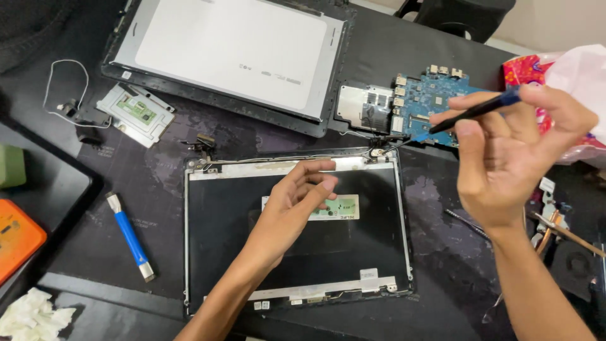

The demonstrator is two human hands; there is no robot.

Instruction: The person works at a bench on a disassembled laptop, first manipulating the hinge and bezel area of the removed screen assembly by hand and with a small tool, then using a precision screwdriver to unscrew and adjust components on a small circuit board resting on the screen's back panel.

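Note:
My right hand [511, 148] holds a thin black and blue screwdriver [470, 113], its tip pointing down-left toward the top right hinge corner [379, 152] of an empty laptop lid shell [208, 252]. My left hand [297, 199] hovers over the middle of the shell, fingers loosely curled and empty, near a pale label [344, 208]. The shell lies flat on a dark mat, with its inner black surface facing up.
A detached screen panel [230, 53] lies at the back. A blue circuit board [429, 101] sits behind the shell's right corner. A touchpad module [136, 112], a blue-handled tool [129, 235], an orange case [16, 243], crumpled tissue [31, 316] and metal parts [555, 221] surround it.

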